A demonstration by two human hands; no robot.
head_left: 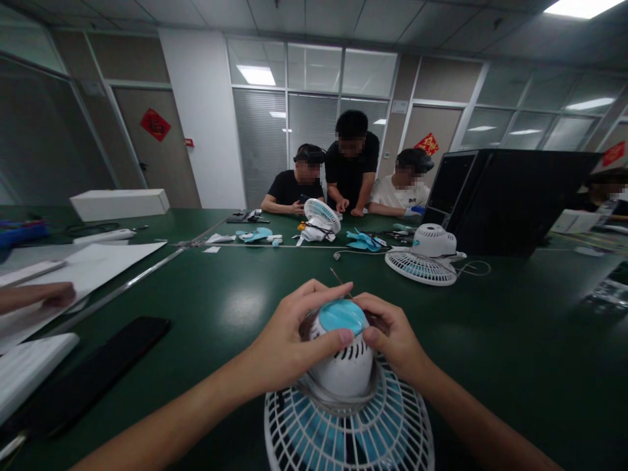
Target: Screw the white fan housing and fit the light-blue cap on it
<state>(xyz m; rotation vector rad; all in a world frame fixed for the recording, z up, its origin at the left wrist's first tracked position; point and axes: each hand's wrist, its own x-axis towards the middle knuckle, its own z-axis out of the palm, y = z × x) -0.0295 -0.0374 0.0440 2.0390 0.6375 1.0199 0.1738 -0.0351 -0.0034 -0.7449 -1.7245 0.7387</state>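
Note:
A white fan (343,376) lies grille-down in front of me, its rounded, slotted motor housing facing up. A light blue round cap (342,316) sits on top of the housing. My left hand (297,333) reaches around the cap, thumb on the near edge and fingers along the far side. At the right edge of the cap, my right hand (392,330) has its thumb and bent fingers pressed against it. Beyond the fingers a thin metal rod (336,276) sticks out from beside my right fingertips; its other end is hidden. Blue blades show through the grille.
Another fan (426,258) lies grille-down at the right, before a large black case (510,196). Across the green table (235,281), people sit and stand near a tilted fan (318,222) and blue blades (363,240). A black pad (98,373) and another person's hand (59,294) are left.

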